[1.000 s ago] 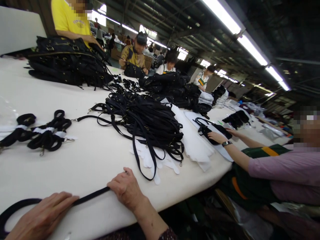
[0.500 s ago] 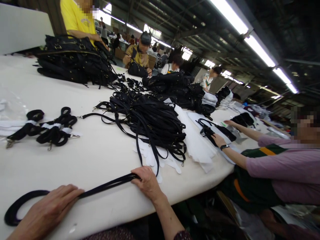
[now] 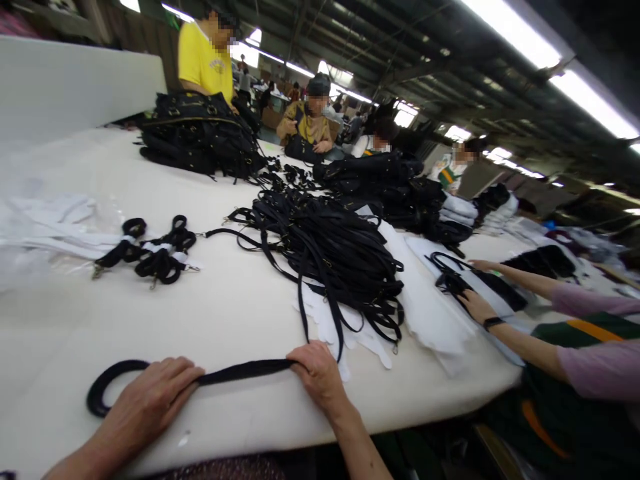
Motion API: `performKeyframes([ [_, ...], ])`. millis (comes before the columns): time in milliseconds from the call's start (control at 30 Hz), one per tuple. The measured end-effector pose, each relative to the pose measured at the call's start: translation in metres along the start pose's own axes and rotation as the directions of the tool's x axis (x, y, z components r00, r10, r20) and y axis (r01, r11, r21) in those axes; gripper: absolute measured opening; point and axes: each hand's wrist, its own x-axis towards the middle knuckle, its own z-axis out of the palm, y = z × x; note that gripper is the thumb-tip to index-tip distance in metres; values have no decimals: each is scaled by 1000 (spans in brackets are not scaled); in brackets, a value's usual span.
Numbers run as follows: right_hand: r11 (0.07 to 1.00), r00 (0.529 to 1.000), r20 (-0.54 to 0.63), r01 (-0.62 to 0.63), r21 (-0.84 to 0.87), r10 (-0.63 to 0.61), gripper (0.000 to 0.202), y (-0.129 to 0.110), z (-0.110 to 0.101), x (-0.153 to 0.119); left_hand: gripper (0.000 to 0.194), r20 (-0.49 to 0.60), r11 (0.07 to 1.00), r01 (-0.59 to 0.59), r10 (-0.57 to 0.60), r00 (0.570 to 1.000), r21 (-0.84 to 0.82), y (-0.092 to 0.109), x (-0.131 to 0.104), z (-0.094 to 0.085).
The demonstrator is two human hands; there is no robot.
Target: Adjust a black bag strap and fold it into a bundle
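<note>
A long black strap (image 3: 247,371) lies folded along the front of the white table, stretched between my two hands. My left hand (image 3: 157,393) is closed over its left part, and a rounded loop of the strap sticks out beyond it. At the other end my right hand (image 3: 317,370) grips the strap, fingers bent round it. Just behind my right hand is a large heap of black straps (image 3: 330,247) with metal clips. Several coiled straps (image 3: 163,257) bound with white bands lie at the left.
White strips (image 3: 55,227) lie at the left, and white sheets (image 3: 425,300) right of the heap. Black bags (image 3: 195,140) are piled at the back. At the right a co-worker's hands (image 3: 477,307) handle a black item; other people stand across the table (image 3: 240,427).
The view has swung left, so everything sits further right. Between my hands the strap's layers now lie together as one flat band, where they showed a gap before.
</note>
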Motion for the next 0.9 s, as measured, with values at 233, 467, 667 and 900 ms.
performKeyframes([
  [233, 996, 998, 21, 56, -68, -54, 23, 12, -7, 7, 30, 79, 998, -10, 14, 997, -56, 6, 0, -29],
  [467, 991, 996, 75, -41, -126, 50, 22, 11, -9, 6, 22, 96, 992, 99, -91, 991, -82, -33, -22, -43],
  [667, 990, 993, 98, -57, -128, 69, 22, 9, -10, 7, 36, 173, 986, 150, -136, 975, -70, -16, -10, -62],
  [900, 990, 991, 109, -64, -123, 78, 22, 5, -13, 5, 41, 202, 985, 67, -33, 979, -161, 39, 30, -36],
])
